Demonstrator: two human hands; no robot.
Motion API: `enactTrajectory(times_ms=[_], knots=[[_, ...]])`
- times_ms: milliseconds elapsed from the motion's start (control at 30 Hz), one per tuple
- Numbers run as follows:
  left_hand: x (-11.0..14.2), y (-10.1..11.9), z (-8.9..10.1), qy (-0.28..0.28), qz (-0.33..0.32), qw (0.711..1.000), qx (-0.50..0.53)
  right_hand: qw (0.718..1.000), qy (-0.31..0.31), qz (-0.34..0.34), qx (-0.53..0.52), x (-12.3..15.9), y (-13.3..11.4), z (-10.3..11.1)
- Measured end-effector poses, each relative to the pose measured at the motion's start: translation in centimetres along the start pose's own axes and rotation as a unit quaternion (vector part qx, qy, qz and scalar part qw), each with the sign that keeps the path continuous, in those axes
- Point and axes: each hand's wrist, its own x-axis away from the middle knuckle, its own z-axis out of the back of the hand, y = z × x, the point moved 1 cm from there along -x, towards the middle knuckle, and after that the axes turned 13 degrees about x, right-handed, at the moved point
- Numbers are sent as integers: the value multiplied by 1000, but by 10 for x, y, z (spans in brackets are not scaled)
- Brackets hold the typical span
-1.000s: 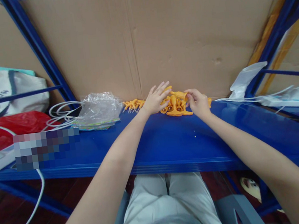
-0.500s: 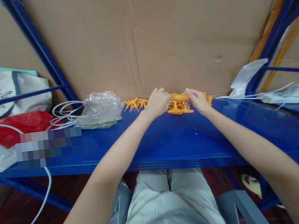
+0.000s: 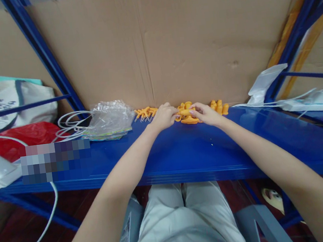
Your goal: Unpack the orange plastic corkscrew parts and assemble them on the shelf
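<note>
My left hand (image 3: 164, 116) has its fingers closed at the left end of a yellow plastic part (image 3: 184, 112). From the other side, my right hand (image 3: 207, 114) pinches the same part between thumb and fingers. Its exact kind is too small to make out. Under and around it lie other yellow plastic pieces (image 3: 190, 121), partly hidden by the hands. Several yellow corkscrews (image 3: 145, 113) with metal spirals lie to the left of my left hand. Beyond my right hand stand several yellow tube-like pieces (image 3: 219, 107).
Clear plastic bags (image 3: 109, 117) are piled left on the blue shelf (image 3: 177, 154), beside white cable (image 3: 70, 120) and a red bag (image 3: 34, 136). Cardboard (image 3: 187, 43) closes off the back. A white power strip (image 3: 315, 104) and cables lie at right.
My right hand has moved left, uncovering the tube-like pieces on the right. Both hands are lower and the yellow pieces between them have shifted. The view has tilted slightly.
</note>
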Motion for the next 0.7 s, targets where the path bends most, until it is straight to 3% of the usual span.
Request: enactTrajectory(times_ms=[333,567,700], knots=[[1,6,7,-26,45,999,-5,990,37,85,103,2,-5,4],[4,11,1,11,-44,997,-64,995,-68,26,72,3,3,3],[2,19,-7,19,-66,993,-100,991,-75,28,112,3,6,6]])
